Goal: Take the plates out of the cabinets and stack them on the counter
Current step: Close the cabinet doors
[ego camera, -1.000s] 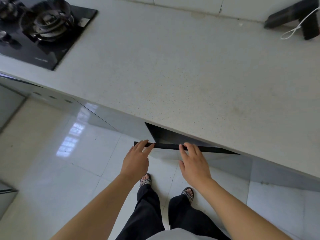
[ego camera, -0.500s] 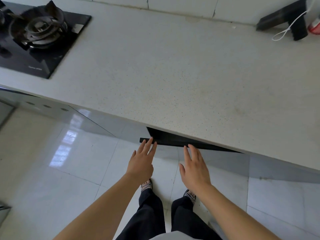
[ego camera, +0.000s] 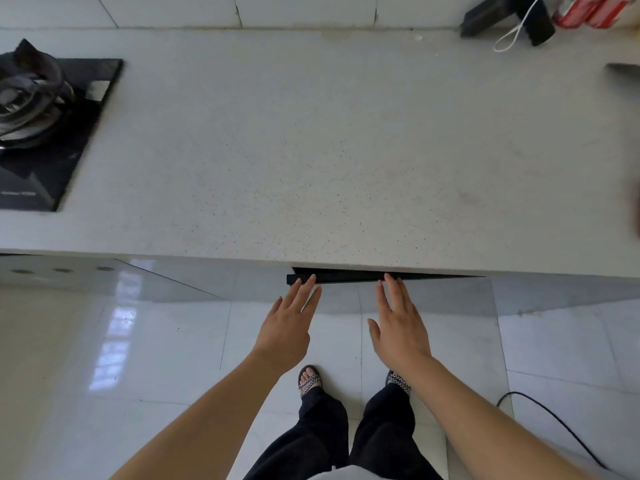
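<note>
A glossy grey cabinet door point(ego camera: 415, 292) under the pale speckled counter point(ego camera: 311, 150) stands slightly ajar, its black top edge point(ego camera: 346, 277) showing just below the counter's lip. My left hand point(ego camera: 287, 327) and my right hand point(ego camera: 398, 327) both lie flat with fingers spread, their fingertips touching that black edge. Neither hand holds anything. No plates are visible; the inside of the cabinet is hidden.
A black gas hob point(ego camera: 45, 126) sits on the counter at the left. At the back right lie a black object point(ego camera: 505, 15) with a white cord and red packages point(ego camera: 588, 8). A black cable point(ego camera: 554, 427) runs over the white floor tiles at the right.
The door's black edge has swung in towards the counter, so the gap is narrower. Both hands went from curled over the edge to flat against it. The view has turned squarer to the counter.
</note>
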A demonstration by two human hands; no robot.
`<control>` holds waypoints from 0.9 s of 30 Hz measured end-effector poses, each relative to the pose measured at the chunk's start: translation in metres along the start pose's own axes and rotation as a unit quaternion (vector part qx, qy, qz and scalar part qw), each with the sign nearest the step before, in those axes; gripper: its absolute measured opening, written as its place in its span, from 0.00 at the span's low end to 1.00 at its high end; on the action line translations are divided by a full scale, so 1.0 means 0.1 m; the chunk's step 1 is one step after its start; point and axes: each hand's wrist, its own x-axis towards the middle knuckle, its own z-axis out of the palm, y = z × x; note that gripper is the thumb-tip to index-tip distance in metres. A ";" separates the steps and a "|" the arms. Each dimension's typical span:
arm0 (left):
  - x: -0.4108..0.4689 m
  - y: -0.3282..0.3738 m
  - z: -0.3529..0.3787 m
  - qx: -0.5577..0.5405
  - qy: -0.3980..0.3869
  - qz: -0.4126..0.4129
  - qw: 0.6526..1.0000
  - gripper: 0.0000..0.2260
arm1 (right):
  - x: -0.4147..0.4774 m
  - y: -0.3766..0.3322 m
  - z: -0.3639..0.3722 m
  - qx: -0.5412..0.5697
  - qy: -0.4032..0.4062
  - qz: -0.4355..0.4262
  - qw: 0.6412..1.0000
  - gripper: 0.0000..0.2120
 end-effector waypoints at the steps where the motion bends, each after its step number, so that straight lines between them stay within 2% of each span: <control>1: -0.01 -0.03 0.00 0.009 -0.004 0.015 1.000 0.32 | 0.00 -0.03 0.00 0.003 0.000 0.010 1.000 0.32; 8: 0.08 -0.19 -0.06 0.035 -0.032 0.036 0.998 0.33 | 0.03 -0.15 -0.03 0.027 0.004 0.052 0.998 0.31; 15: 0.07 -0.13 -0.26 0.032 -0.032 0.021 0.999 0.32 | -0.13 -0.20 -0.21 0.057 0.014 0.068 0.996 0.29; 22: -0.16 0.10 -0.54 0.000 0.031 0.022 0.999 0.30 | -0.39 -0.19 -0.61 0.085 0.018 0.057 0.995 0.28; 27: -0.44 0.41 -0.70 -0.015 0.106 0.023 0.994 0.29 | -0.78 -0.12 -0.91 0.106 0.056 0.025 0.992 0.28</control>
